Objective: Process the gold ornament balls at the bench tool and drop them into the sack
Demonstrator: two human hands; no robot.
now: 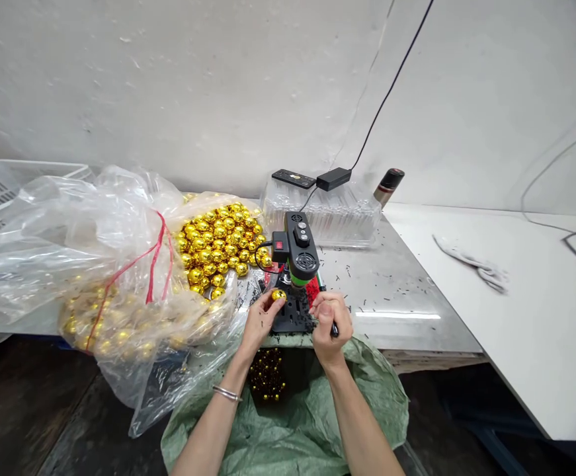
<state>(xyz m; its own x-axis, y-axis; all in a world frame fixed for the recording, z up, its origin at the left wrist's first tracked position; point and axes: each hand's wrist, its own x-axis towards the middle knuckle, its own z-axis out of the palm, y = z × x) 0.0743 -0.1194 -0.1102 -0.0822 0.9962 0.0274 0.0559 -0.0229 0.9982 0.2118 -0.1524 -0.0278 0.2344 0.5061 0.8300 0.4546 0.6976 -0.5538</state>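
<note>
My left hand (262, 316) pinches a shiny gold ball (278, 295) between thumb and fingers, at the left front of a small black bench drill press (301, 248). My right hand (331, 324) is closed round the press's black lever handle (335, 329), on the right side of its base. Under the drill head lies the slotted black base plate (291, 316); the tip of the tool is hard to make out. A red patch, perhaps small parts, shows behind my right fingers. Many gold balls (218, 241) spill from a clear plastic bag left of the press.
Below the table edge a green woven sack (367, 390) hangs open with gold balls inside. Behind the press stands a clear plastic box (347, 221) bearing a phone (293, 178) and a power adapter (334, 178). A tumbler (389, 187), glove (471, 264) and white basket (0, 188) are around.
</note>
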